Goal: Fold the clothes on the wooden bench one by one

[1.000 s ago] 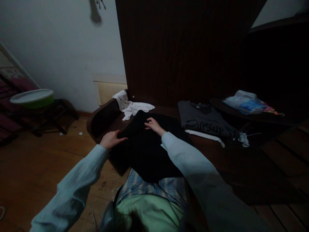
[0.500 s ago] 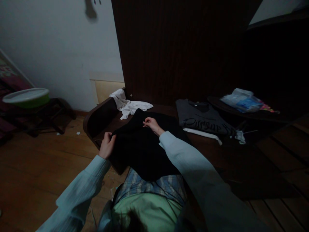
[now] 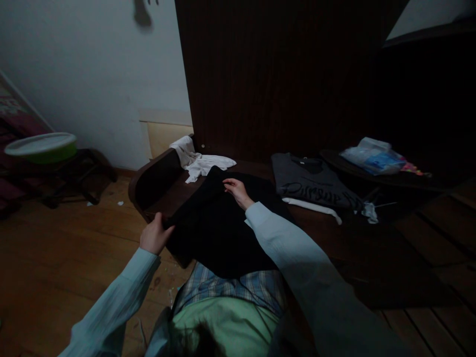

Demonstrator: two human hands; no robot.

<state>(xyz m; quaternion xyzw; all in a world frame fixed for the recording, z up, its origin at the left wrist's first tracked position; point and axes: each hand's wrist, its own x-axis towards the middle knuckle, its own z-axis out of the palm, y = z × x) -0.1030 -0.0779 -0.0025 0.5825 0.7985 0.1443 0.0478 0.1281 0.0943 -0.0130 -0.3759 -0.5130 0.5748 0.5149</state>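
Observation:
A black garment (image 3: pixel 226 233) lies spread over the dark wooden bench and the front of my lap; its exact kind is lost in the dim light. At its left side, my left hand (image 3: pixel 155 235) pinches the edge and draws it outward. My right hand (image 3: pixel 238 192) is over the upper middle of the cloth, thumb and fingers closed on a bit of the black fabric. Right of the garment lies a folded dark grey T-shirt (image 3: pixel 312 181) with black lettering. Behind it on the left, a white cloth (image 3: pixel 208 164) hangs partly over the bench's arm.
The bench (image 3: pixel 156 173) has a raised, rounded left arm. A white roll-like strip (image 3: pixel 314 207) lies before the T-shirt. Plastic packages (image 3: pixel 374 156) sit on a round dark surface at right. A green basin (image 3: pixel 46 148) rests on a stool at far left.
My left hand has moved left and slightly down, pulling the garment's edge outward. My right hand has stayed almost in place.

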